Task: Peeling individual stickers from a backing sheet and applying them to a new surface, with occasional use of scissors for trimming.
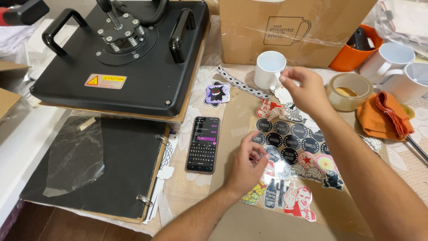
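Hands work over a cluttered craft table (200, 187) covered in a pale patterned cloth, seen from above. The left hand (248, 166) rests with curled fingers on a glossy sheet of printed stickers (294, 172), its fingertips pressing on one of the round black labels near the sheet's left edge; it grips nothing. The sheet lies flat on brown cardboard in front of the person and carries rows of dark circular labels, with colourful cut-out figures along its lower edge. The right hand (304, 89) is raised above the sheet's upper end, thumb and forefinger pinched together beside the handle of a plain white ceramic mug (269, 70); whether they hold a small sticker or touch the handle cannot be told. The mug stands upright just beyond the sheet, in front of a brown cardboard box (294, 27).

Left of the sheet, a black smartphone (203, 144) lies face up with its screen lit. Further left stands a large black heat press (125, 53), its upper plate swung aside over a dark lower pad. To the right are a roll of clear packing tape (348, 91), a crumpled orange cloth (383, 117), two more white mugs (401, 67) and an orange cup (356, 51).
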